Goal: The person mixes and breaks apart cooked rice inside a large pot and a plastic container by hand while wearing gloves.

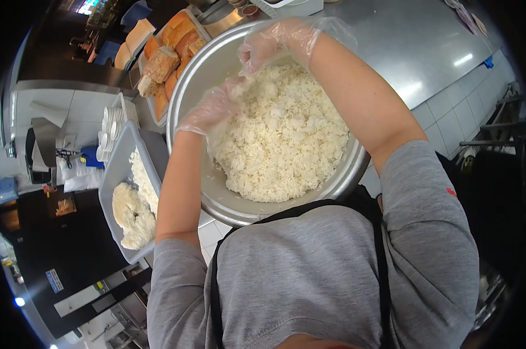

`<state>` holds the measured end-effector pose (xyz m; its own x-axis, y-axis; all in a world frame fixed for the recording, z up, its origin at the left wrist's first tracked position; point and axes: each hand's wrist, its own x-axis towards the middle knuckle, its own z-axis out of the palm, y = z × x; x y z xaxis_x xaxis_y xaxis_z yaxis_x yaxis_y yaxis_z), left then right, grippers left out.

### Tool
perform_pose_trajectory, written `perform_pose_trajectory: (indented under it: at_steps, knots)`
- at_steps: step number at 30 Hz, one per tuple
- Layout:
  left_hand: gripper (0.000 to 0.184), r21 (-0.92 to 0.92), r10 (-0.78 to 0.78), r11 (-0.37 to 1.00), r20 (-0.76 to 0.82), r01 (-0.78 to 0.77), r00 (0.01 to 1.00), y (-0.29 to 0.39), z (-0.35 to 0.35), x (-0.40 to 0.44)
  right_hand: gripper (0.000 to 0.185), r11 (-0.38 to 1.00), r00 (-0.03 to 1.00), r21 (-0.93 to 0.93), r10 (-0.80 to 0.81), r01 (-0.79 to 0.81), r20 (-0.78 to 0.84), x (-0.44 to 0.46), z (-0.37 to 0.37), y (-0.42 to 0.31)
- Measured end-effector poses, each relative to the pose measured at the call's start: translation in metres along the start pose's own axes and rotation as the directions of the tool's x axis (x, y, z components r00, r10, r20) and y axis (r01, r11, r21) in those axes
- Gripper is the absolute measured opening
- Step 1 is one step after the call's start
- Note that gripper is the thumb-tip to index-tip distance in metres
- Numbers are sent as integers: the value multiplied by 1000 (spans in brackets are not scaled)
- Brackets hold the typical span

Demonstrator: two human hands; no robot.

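A large round metal pot point(213, 67) full of cooked white rice point(283, 139) stands right in front of me. Both my hands are inside it and wear clear plastic gloves. My left hand point(213, 109) is at the pot's left side, its fingers bent around a clump of rice at the edge of the heap. Over the far side of the rice is my right hand point(274, 45), with its fingers curled in. What lies inside those curled fingers is hidden. The two hands are close together but apart.
Left of the pot, a grey plastic tub point(122, 167) holds more rice. Bread loaves point(178, 32) fill a tray at the far left. White stacked dishes point(109, 131) stand beyond the tub. A steel counter point(402, 49) extends right, with a cloth point(462, 14) at its far end.
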<state>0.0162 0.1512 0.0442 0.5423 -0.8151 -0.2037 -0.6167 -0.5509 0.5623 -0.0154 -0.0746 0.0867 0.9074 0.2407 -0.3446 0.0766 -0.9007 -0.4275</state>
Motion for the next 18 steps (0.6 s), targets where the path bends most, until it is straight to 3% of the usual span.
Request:
perform_pose_trajectory:
  at_steps: [2, 3, 4, 5, 6, 8, 10, 12, 13, 14, 15, 16, 18]
  knots:
    - [51, 35, -250, 968, 97, 248, 963, 3, -17, -2, 45, 999, 999, -6, -35, 35, 5, 8, 6, 2]
    - [51, 23, -259, 966, 92, 258, 962, -6, -18, 0, 44, 999, 999, -6, -51, 51, 1, 10, 8, 4]
    - [49, -108, -245, 962, 59, 250, 968, -16, -17, 2, 44, 998, 998, -15, -56, 57, 13, 8, 7, 2]
    - [47, -239, -236, 942, 23, 235, 971, -26, -14, 3, 44, 994, 998, -80, -68, 69, 8, 6, 6, -1]
    - [47, -256, -246, 936, 14, 242, 969, -23, -13, 2, 44, 985, 997, -149, -83, 83, 4, 6, 5, -3]
    - [43, -80, -200, 977, -24, 198, 979, -10, -16, 2, 44, 987, 995, -123, -99, 99, 7, 8, 7, -5]
    - [35, -68, -135, 989, -108, 128, 985, -26, -10, 9, 45, 990, 995, -96, -104, 105, 9, 6, 7, -7]
    - [33, 241, -127, 960, -89, 145, 988, -30, -15, 11, 47, 989, 996, -121, -82, 85, 30, 2, 8, -13]
    - [36, 89, -68, 993, -95, 77, 993, -31, -12, 9, 47, 988, 996, -132, -81, 85, 39, 3, 12, -8]
    - [36, 82, -64, 994, -106, 72, 992, -33, -14, 10, 47, 988, 997, -147, 65, -57, 50, 6, 15, 0]
    - [39, 206, -86, 973, -91, 103, 992, -20, -19, 10, 47, 967, 975, -157, 212, -200, 63, 8, 20, 2]
    - [42, 325, -112, 937, -71, 130, 991, -16, -18, 7, 47, 966, 973, -159, 218, -205, 73, 1, 24, -7]
    - [50, 282, -103, 950, -123, 134, 987, -26, -10, 10, 46, 717, 947, -682, 298, -141, 117, -15, 27, -25]
